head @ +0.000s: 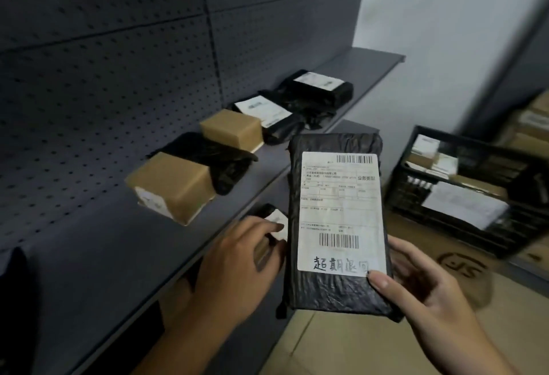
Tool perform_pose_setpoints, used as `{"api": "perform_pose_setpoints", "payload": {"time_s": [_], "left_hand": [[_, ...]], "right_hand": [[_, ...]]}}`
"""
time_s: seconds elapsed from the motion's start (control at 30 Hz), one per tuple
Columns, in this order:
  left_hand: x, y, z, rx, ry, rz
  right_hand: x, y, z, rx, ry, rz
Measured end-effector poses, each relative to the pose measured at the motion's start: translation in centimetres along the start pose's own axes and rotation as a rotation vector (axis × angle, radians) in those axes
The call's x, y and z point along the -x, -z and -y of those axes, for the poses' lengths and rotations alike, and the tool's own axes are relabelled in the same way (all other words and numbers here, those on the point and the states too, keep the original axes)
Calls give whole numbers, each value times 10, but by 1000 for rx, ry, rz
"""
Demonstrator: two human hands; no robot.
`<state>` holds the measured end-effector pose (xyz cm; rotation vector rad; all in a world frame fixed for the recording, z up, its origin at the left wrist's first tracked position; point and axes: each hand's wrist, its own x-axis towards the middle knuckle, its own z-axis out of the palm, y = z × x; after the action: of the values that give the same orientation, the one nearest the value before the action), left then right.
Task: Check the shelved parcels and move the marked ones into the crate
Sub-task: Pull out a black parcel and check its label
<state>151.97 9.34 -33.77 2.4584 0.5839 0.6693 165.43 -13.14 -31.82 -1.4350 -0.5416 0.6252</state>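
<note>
Two brown boxes [175, 187] [231, 129], one crate [398, 193]

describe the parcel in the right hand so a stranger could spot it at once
Between the grey shelf and the black crate, the right hand holds up a flat black parcel. Unlike the shelved parcels, it is held in a hand, and its white label bears handwritten characters under the lower barcode.
</note>
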Motion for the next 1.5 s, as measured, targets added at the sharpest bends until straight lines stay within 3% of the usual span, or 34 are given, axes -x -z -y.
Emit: {"api": "perform_pose_setpoints", "payload": {"time_s": [0.43, 0.77, 1.5], "left_hand": [[-72, -170, -163, 45, -304, 258], [-121, -256, -240, 87, -343, 359], [-379, -414, -258, 150, -316, 467]], "right_hand": [[62, 200, -16, -57, -47, -312], [44, 317, -19, -99, -61, -418], [-203, 467, -26, -115, -150, -620]]}}
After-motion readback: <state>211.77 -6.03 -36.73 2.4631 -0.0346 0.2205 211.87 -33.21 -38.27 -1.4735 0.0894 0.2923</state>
